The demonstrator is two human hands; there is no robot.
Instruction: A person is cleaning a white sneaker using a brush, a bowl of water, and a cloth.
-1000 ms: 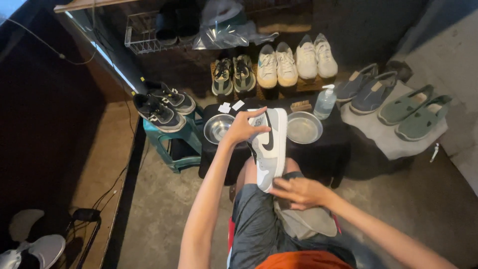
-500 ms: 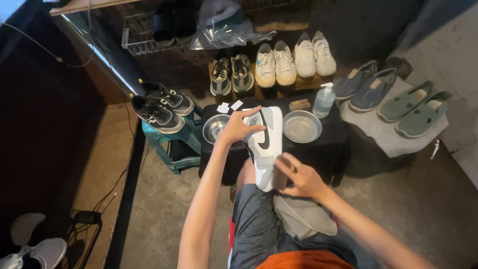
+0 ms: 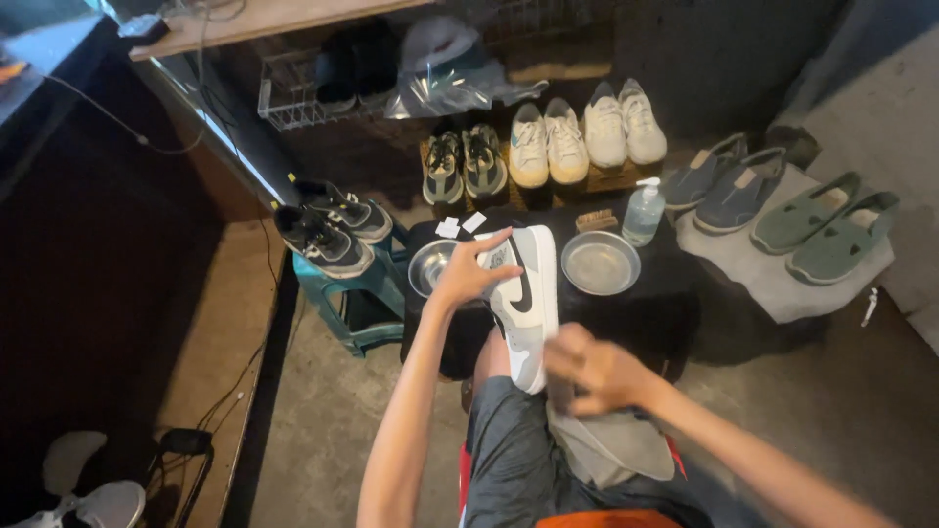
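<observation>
We sit over a bare grey concrete floor (image 3: 323,430) in a dim room, knees against a low black table (image 3: 636,303) that carries two round steel bowls (image 3: 600,262), a clear pump bottle (image 3: 643,212) and a small wooden brush (image 3: 594,220). Our left hand (image 3: 468,274) curls its fingers around the heel end of the grey-and-white leather sneaker (image 3: 525,298), which stands on its toe on our thigh with its sole turned to three o'clock, while our right hand (image 3: 597,372) is blurred beside the toe at five o'clock over a grey cloth (image 3: 611,445), and we cannot tell what it grips. Pairs of shoes ring the table: dark trainers (image 3: 333,225) on a teal stool at ten o'clock, white sneakers (image 3: 587,137) at twelve, green slip-ons (image 3: 822,230) at two.
</observation>
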